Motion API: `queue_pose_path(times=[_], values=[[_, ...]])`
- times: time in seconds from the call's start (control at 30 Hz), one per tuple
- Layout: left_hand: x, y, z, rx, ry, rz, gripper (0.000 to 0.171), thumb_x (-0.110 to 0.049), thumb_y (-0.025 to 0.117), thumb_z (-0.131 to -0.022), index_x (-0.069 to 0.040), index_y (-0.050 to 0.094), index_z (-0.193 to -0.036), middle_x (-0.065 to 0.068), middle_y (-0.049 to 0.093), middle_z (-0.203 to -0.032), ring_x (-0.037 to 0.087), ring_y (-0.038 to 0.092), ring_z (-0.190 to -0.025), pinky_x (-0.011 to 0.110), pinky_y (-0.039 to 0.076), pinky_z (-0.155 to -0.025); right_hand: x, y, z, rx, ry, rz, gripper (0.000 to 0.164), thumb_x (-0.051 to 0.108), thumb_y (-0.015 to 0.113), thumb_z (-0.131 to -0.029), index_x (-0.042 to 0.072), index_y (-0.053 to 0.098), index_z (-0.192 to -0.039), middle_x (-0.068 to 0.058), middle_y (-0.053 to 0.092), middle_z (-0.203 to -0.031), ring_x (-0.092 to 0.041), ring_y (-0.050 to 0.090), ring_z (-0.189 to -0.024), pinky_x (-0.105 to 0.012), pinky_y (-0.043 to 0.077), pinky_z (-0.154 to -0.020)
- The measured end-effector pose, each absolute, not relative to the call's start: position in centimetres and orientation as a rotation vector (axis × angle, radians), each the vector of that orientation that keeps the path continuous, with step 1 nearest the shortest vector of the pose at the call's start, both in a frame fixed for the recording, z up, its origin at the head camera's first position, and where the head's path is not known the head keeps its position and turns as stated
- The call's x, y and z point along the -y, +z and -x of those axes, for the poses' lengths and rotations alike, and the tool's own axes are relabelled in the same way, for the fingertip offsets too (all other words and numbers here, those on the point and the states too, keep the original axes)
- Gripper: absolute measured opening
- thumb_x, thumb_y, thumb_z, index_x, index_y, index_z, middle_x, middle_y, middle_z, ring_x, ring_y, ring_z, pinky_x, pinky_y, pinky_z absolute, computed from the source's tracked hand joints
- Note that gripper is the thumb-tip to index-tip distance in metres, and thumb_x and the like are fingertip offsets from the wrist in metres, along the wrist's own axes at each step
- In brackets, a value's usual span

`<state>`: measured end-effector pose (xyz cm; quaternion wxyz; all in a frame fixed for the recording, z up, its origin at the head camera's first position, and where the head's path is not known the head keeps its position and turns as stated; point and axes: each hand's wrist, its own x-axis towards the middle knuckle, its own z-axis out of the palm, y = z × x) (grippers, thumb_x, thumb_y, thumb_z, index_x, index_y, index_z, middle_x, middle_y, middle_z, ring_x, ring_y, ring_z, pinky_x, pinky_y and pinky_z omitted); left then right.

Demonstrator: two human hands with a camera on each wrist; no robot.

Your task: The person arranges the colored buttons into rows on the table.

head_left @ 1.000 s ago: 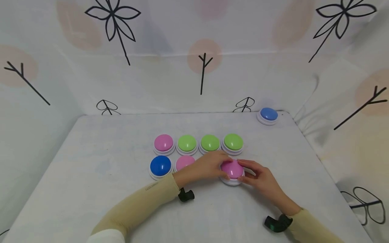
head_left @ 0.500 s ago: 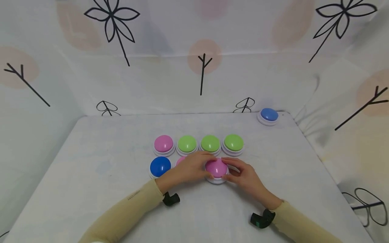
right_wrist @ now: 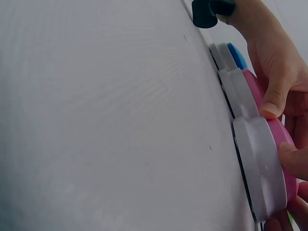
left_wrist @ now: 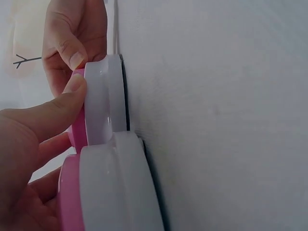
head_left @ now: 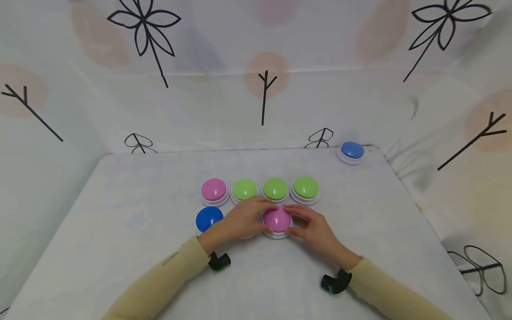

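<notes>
A pink dome push button (head_left: 278, 219) on a white round base sits on the table in the front row. My left hand (head_left: 243, 218) grips its left side with thumb and fingers, and my right hand (head_left: 317, 231) grips its right side. A second pink push button (left_wrist: 71, 192) stands beside it, its base against the held one's in the left wrist view. In the head view my left hand covers most of that second button. At the row's left end is a blue push button (head_left: 209, 218); in the right wrist view the bases form one line.
Behind, a row holds a pink button (head_left: 214, 190) and three green buttons (head_left: 245, 190), (head_left: 275, 189), (head_left: 306, 187). Another blue button (head_left: 352, 150) stands at the table's far right corner. Printed cloth walls surround the white table (head_left: 120, 249).
Both hands have slid the pink push button left along the table, from below the rightmost green button to beside the second pink button. The other buttons stay where they were.
</notes>
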<state>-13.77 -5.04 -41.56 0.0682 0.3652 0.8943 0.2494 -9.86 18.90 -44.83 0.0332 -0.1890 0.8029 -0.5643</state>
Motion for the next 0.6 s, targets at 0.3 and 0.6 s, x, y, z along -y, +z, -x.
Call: queue_pose_path(times=[0.3,0.6], values=[[5.13,-41.77,13.77,-2.692,0.718,-1.135,0.060,-0.036,0.083,-0.082,-0.020,0.062,-0.135,-0.001,0.057,-0.136,0.016,0.051,-0.127,0.034,0.044,-0.105,-19.08,-44.49,9.97,-2.503,-1.655,0.600,0.054,-0.002,0.082,-0.078,0.003,0.065,-0.129,-0.012,0.059,-0.133,-0.029,0.058,-0.121,-0.038,0.047,-0.101],[5.56,-41.79,14.00,-2.675,0.711,-1.177,0.061,-0.040,0.081,-0.084,-0.020,0.059,-0.137,-0.002,0.055,-0.137,0.016,0.049,-0.128,0.034,0.042,-0.107,-19.22,-44.44,10.40,-2.458,-1.684,0.620,0.048,-0.002,0.080,-0.081,0.000,0.065,-0.127,-0.014,0.059,-0.128,-0.033,0.060,-0.117,-0.039,0.049,-0.098]])
